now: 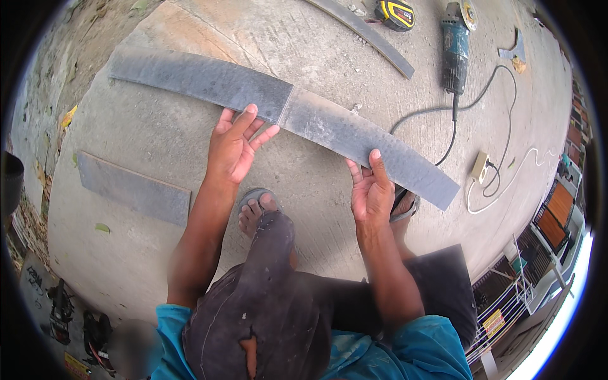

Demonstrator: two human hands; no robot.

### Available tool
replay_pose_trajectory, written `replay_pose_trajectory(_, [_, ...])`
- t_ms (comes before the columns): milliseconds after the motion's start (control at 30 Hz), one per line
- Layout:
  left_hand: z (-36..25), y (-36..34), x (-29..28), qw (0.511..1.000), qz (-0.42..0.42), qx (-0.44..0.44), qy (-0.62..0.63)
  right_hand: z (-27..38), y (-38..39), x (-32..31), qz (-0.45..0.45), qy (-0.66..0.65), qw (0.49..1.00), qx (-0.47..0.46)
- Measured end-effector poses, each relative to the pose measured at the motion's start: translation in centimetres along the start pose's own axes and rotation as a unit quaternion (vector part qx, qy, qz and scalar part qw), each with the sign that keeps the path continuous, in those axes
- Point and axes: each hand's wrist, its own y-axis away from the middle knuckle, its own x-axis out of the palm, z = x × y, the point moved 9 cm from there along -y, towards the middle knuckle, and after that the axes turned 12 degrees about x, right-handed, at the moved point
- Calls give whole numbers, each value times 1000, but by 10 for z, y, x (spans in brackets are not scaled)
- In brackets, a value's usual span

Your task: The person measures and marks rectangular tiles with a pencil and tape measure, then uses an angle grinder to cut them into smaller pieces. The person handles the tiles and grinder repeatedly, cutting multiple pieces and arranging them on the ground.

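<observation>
Two long dark grey tile strips lie end to end in front of me, their short edges meeting at a slight step. My left hand [233, 147] grips the left strip [196, 77] near its right end, thumb on the top face and fingers at and under the lower edge. Around the middle of the dustier right strip [345, 130], my right hand [372, 195] pinches the lower edge, its thumb on top. The fingers beneath both strips are partly hidden. The strips seem raised above the concrete, over my sandalled feet.
A shorter grey tile piece [134, 190] lies at left. Beyond the strips are another narrow strip [367, 37], a yellow-black tape measure [395, 15] and a teal angle grinder [455, 56]. The grinder's black cord curves toward a socket block [480, 167] at right.
</observation>
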Motion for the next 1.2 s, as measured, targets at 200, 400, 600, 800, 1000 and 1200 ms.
replay_pose_trajectory(200, [0, 1, -3, 1000, -23, 12, -16, 0, 0, 0, 5, -2, 1000, -3])
replay_pose_trajectory(400, [2, 0, -4, 1000, -5, -8, -6, -1, -1, 1, 12, -3, 1000, 1])
replay_pose_trajectory(600, [1, 1, -2, 1000, -12, -3, -13, -4, -4, -6, -2, 0, 1000, 3])
replay_pose_trajectory(800, [1, 2, -9, 999, -1, -9, -38, 23, 3, 7, -15, 78, 996, -39])
replay_pose_trajectory(1000, [10, 27, -27, 996, -2, 48, -71, 76, 19, 88, 128, 361, 912, -145])
replay_pose_trajectory(1200, [72, 60, -36, 994, 70, -57, -57, 11, 38, 190, 187, 644, 686, -281])
